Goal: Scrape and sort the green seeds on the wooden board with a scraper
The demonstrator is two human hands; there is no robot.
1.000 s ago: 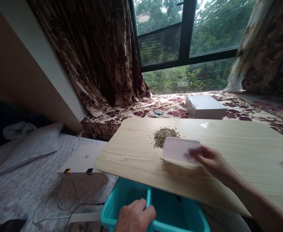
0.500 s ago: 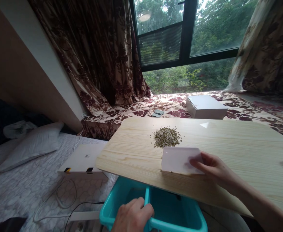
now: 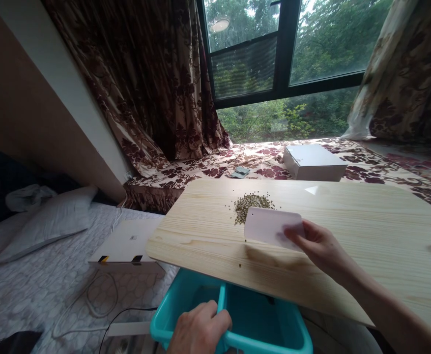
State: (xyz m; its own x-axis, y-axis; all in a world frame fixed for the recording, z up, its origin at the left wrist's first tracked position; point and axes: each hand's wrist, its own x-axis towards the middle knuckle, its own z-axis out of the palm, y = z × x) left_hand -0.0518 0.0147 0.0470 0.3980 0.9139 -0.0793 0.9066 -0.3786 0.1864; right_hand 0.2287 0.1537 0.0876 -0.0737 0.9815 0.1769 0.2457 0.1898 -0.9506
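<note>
My right hand [image 3: 318, 248] pinches a white plastic scraper card [image 3: 269, 226] by its right end, held just above the light wooden tabletop [image 3: 348, 236]. The card covers the near side of a small pile of green seeds [image 3: 250, 201]. A stray seed [image 3: 240, 266] lies near the table's front edge. My left hand [image 3: 198, 329] grips the divider rim of a teal plastic bin [image 3: 259, 319] held below that front edge.
A white box [image 3: 313, 162] sits on the patterned window seat [image 3: 208, 169] behind the table, beside a small grey object [image 3: 240, 172]. A flat white box [image 3: 125, 243] and cables [image 3: 100, 295] lie on the quilted bed at left, with a pillow [image 3: 49, 219]. Curtains frame the window.
The scraper was dragged toward the table's front edge, then lifted back up to the near side of the seed pile. The bin and left hand shifted slightly left.
</note>
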